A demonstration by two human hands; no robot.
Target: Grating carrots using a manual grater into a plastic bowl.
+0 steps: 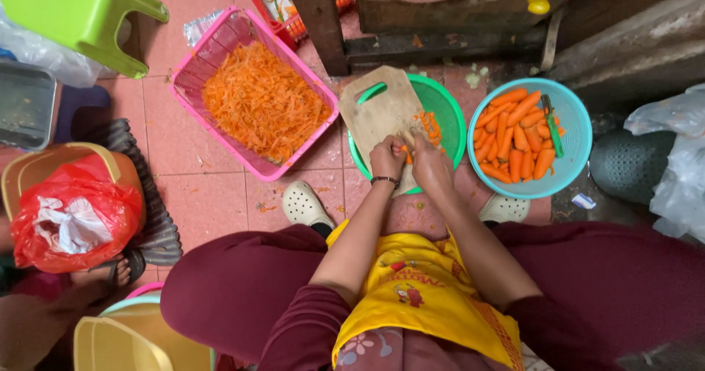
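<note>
**Two hands cutting a carrot on a wooden board over a green basin**

Seen from above, a seated person in dark red trousers and a yellow apron leans over a tiled pink floor. The left hand [387,158], with a dark band at the wrist, is closed around a piece of carrot [406,152] and presses it to the near right edge of a wooden cutting board [382,110]. The right hand [431,164] sits just beside it, touching it, with fingers curled shut; whatever it grips is hidden, so I cannot tell what it holds. The board lies tilted across the rim of a green basin [452,114], covering its left half. Cut carrot sticks [430,126] lie in the basin just past the board's right edge, close to the fingers.

To the right of the green basin, near it, a light blue colander [576,132] holds whole peeled carrots [514,136] and a green-handled peeler [554,132]. To the left of the board, a pink rectangular basket [220,44] is filled with shredded carrot [264,103]. Two pale clogs [303,204] show on the floor below the basin. At the far left edge sit a red plastic bag [73,213] in a yellow bucket and a lime green stool [81,11]
</note>
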